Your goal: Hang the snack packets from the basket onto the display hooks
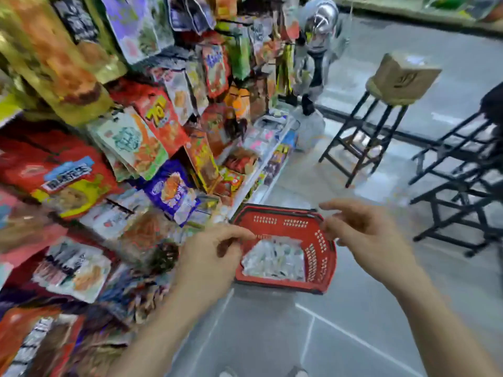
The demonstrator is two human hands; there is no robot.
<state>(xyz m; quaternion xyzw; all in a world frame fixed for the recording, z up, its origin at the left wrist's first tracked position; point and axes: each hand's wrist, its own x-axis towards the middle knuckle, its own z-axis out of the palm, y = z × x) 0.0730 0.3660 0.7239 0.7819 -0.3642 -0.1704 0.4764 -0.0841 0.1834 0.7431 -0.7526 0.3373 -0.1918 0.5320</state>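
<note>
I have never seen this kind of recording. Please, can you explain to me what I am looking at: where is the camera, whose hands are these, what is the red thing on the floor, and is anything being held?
There is one picture, taken by a wide-angle camera worn on a person's head, looking forward and down. That is why the edges look bent. No machine is involved: the two bare hands belong to that person.

The left hand and the right hand both hang above a red basket that stands on the grey floor. Neither hand holds anything; the fingers are loosely curled. Inside the basket lie pale, whitish snack packets; the picture is too blurred to read or count them.

On the left is the display rack, crowded with colourful hanging packets. Behind the basket stand black stools, one carrying a cardboard box.
</note>
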